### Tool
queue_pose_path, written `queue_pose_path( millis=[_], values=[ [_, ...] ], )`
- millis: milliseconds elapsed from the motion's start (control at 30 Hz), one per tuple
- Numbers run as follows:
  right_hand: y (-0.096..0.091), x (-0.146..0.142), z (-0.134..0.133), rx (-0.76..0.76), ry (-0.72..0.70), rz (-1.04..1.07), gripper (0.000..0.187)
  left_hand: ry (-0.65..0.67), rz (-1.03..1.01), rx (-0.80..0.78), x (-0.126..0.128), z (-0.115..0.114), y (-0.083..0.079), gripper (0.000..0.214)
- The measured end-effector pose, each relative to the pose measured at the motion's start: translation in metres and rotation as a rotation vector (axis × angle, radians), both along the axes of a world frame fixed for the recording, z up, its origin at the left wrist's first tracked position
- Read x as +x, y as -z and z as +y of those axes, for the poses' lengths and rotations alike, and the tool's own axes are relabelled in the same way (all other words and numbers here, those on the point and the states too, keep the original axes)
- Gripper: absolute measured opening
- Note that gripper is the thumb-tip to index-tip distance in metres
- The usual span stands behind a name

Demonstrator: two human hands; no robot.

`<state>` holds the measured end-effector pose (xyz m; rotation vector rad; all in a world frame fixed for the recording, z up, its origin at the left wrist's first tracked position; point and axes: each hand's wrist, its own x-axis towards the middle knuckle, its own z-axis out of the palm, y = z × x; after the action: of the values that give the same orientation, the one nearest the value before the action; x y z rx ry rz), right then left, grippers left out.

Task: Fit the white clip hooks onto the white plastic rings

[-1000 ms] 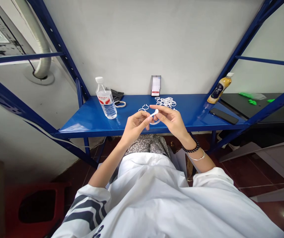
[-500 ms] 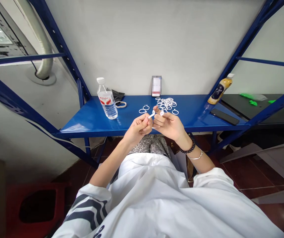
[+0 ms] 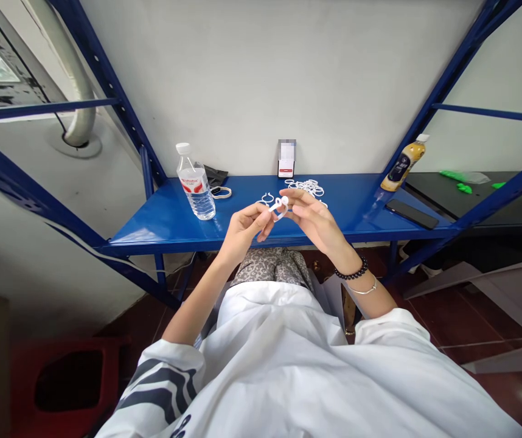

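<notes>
over the blue table (image 3: pixel 151 222), you seem to work the ends of a white ring (image 3: pixel 274 207), left hand (image 3: pixel 243 227) pinching it, right hand (image 3: pixel 317 224) hard to tell, so next needs gentle fingers.

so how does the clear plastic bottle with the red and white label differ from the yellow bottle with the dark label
The clear plastic bottle shows colourless liquid; the yellow bottle does not. The clear plastic bottle is on the left of the blue table, the yellow bottle on the right. Both stand upright with white caps.
</notes>
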<state>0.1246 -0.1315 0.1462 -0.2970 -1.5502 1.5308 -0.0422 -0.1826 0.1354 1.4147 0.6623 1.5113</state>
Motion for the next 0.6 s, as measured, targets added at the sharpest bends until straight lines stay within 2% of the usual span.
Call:
queue_pose_path(
  millis=[133,267,467,600],
  values=[
    [0.001,0.0,0.002,0.211,0.183,-0.073,0.023,-0.245,0.252,0.162,-0.002,-0.005,-0.002,0.032],
    [0.002,-0.002,0.001,0.324,0.272,-0.11,0.027,-0.463,0.514,0.391,0.0,-0.006,0.0,0.028],
    [0.007,-0.002,0.002,0.352,0.368,-0.095,0.025,-0.656,0.71,0.607,0.002,0.0,0.01,0.023],
    [0.009,-0.002,0.004,0.342,0.375,-0.085,0.023,-0.745,0.782,0.728,0.002,0.002,0.013,0.019]
  ],
)
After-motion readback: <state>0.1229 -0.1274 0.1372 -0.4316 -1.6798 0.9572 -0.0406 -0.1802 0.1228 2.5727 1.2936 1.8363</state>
